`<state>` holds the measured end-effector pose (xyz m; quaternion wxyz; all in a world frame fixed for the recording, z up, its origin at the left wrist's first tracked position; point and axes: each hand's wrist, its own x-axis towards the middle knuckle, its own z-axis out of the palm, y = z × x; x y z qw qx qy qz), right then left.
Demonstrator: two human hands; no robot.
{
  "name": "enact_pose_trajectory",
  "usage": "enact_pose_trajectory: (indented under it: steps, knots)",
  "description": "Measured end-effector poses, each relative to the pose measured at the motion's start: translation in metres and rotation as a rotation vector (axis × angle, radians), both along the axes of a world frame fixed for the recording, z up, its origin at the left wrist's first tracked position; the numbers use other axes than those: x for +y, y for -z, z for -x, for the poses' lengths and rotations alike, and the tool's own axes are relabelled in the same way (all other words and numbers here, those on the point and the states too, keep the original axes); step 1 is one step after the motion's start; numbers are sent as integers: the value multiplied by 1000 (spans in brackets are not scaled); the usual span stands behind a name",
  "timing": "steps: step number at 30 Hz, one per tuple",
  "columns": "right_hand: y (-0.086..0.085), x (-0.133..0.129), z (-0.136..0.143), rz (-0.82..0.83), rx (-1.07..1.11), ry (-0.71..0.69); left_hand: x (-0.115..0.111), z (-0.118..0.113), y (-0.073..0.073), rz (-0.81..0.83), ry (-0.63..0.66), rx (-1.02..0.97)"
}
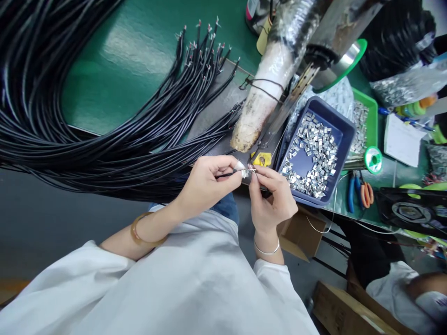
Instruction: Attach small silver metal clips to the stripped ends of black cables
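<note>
My left hand (213, 181) pinches the end of a black cable (225, 175), with white wrapping on the fingertips. Thin wire ends stick out toward my right hand (270, 193), whose thumb and fingers are pressed together at them; any small part between those fingertips is too small to make out. Just beyond the fingertips lies a yellow piece (262, 159). A large bundle of black cables (139, 135) curves in from the left, many with stripped ends. To the right of my right hand stands a blue tray (337, 184) holding many small metal pieces (316, 153).
A plastic-wrapped duct (265, 88) and a metal arm (295, 95) hang over the bench (136, 51). Further right are a green tray (373, 116), wire spools, pliers (366, 193), a paper pad (403, 139) and a black fan (410, 213). Another person's arm (428, 286) shows at lower right.
</note>
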<state>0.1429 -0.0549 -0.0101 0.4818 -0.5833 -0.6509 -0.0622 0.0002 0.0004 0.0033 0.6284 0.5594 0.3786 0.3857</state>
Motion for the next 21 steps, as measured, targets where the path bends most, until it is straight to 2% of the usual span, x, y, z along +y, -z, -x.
enact_pose_trajectory:
  steps: [3,12,21]
  knots:
    - [2,2,-1,-31,-62,11,3,-2,1,21,-3,-39]
    - [3,4,-2,26,124,-61,4,-6,1,2,-59,-18]
    - [-4,2,-1,-17,9,-52,7,-5,-2,32,-61,-42]
